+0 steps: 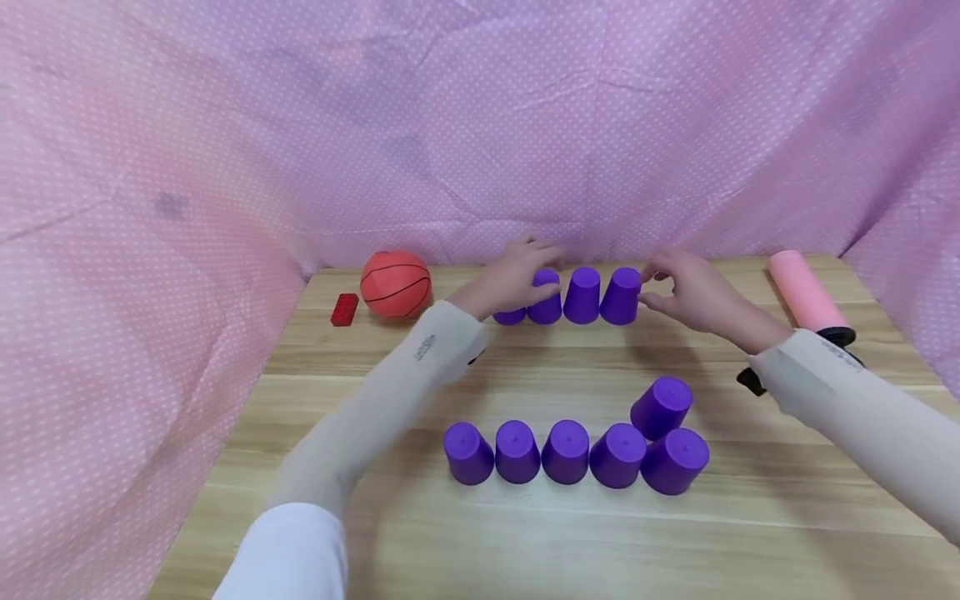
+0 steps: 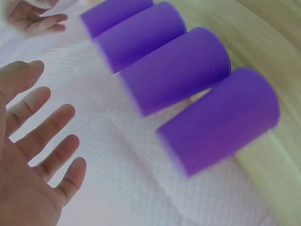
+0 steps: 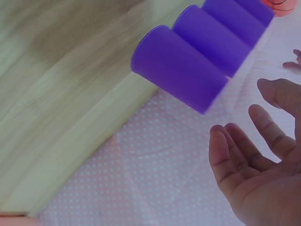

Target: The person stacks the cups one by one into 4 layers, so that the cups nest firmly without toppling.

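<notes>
Several purple cups (image 1: 582,297) stand upside down in a row near the table's back edge. My left hand (image 1: 514,277) is over the left end of this row, hiding part of the leftmost cup (image 1: 510,317). Its fingers are spread and hold nothing, as the left wrist view shows beside the purple cups (image 2: 221,122). Just right of the rightmost back cup (image 1: 621,297) is my right hand (image 1: 693,292), thumb and fingers loosely bent and apart. The right wrist view shows a gap between its fingertips (image 3: 219,146) and the nearest purple cup (image 3: 178,68).
Closer to me, several more upturned purple cups (image 1: 566,452) form a second row, with one cup (image 1: 662,408) behind its right end. An orange ball (image 1: 396,284) and a red brick (image 1: 344,309) sit back left. A pink cylinder (image 1: 806,292) lies back right. Dotted pink cloth (image 1: 480,125) surrounds the table.
</notes>
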The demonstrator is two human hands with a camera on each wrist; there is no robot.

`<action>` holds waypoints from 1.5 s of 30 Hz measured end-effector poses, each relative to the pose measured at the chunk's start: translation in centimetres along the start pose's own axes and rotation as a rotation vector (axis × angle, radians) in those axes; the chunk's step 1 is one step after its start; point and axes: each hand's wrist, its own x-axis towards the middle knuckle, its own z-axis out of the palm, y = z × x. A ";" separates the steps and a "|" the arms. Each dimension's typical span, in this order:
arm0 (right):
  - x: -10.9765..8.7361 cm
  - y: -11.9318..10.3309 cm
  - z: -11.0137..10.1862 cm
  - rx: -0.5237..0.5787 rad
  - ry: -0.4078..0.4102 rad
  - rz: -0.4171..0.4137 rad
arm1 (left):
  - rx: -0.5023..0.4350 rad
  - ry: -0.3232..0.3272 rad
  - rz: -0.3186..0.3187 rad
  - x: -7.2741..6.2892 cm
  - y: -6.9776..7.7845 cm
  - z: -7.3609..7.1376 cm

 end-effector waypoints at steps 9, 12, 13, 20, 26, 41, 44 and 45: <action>-5.3 -3.0 -1.3 -0.059 0.043 -0.210 | 0.010 0.145 0.188 -10.3 0.2 -1.8; -7.3 -3.7 -1.5 -0.063 0.060 -0.293 | 0.003 0.144 0.204 -13.5 0.9 -1.9; -7.9 -3.9 -1.5 -0.065 0.064 -0.306 | 0.005 0.143 0.206 -14.4 1.1 -1.9; -10.4 -4.7 -1.2 -0.073 0.082 -0.318 | -0.010 0.141 0.222 -18.5 2.6 -1.5; -11.3 -4.8 -0.6 -0.060 0.073 -0.280 | -0.067 0.090 0.232 -20.1 3.5 -0.4; -12.3 -4.1 0.3 -0.051 0.023 -0.232 | -0.166 -0.040 0.144 -21.8 3.7 1.1; -12.4 -3.7 0.6 -0.036 0.030 -0.249 | -0.180 -0.043 0.139 -22.0 3.7 1.3; -12.4 -3.6 0.7 -0.033 0.030 -0.253 | -0.183 -0.047 0.137 -22.0 3.7 1.3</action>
